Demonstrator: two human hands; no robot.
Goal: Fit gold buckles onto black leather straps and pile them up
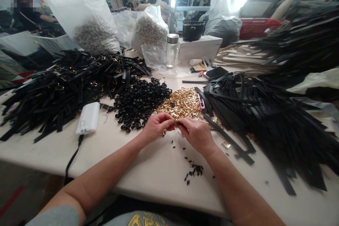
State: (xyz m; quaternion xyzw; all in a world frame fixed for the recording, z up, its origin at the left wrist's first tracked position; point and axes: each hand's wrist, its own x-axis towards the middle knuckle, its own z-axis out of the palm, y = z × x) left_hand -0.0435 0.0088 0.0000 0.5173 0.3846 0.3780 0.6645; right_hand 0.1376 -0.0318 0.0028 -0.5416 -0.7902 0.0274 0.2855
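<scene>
My left hand (pixel 158 125) and my right hand (pixel 198 133) meet over the middle of the table, fingertips pinched together. Between them is something small that the fingers mostly hide; I cannot make out its kind. Just beyond the fingers lies a heap of gold metal buckle parts (pixel 185 100). A mound of small black loops (pixel 140 102) adjoins it on the left. Black straps (pixel 233 106) are piled to the right of my right hand. On the near side of the hands, small black pieces (pixel 196 170) are scattered on the table.
Black straps with gold buckles (pixel 66 84) cover the left side. A white power bank (pixel 88 118) with a black cable lies nearer. Behind stand a glass bottle (pixel 172 51), a white box (pixel 198 49) and filled plastic bags (pixel 149 31). A phone (pixel 215 72) and pink cutter (pixel 201 102) lie to the right.
</scene>
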